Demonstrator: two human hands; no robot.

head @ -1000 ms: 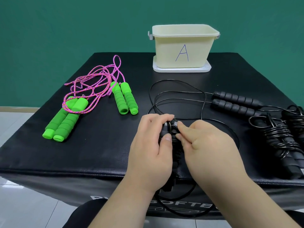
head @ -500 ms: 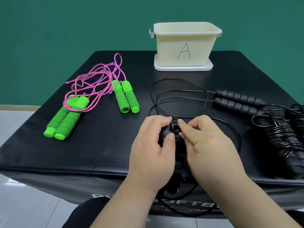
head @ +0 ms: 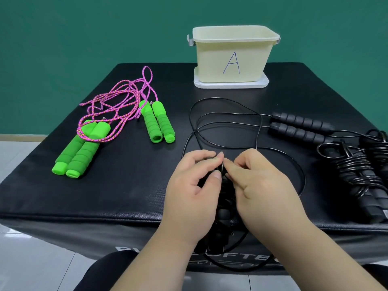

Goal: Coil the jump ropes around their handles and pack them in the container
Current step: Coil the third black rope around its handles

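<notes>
My left hand [head: 194, 185] grips the paired black handles [head: 223, 213] of a black jump rope at the near edge of the black table [head: 126, 196]. My right hand [head: 258, 183] pinches the thin black cord [head: 259, 131] at the handles' top end. The cord's loose loops lie on the table just beyond my hands, and another loop hangs below the table's front edge. The cream container marked "A" [head: 233, 57] stands open at the back centre on a white lid.
Two green-handled ropes [head: 157, 122] with tangled pink cord [head: 117, 101] lie at the left. Another black-handled pair [head: 300, 127] lies at the right, and a coiled black rope [head: 361, 181] beside it near the right edge.
Both hands stay on the black handles. My right-hand fingers have shifted slightly at the handles' top, and the view has drifted a little.
</notes>
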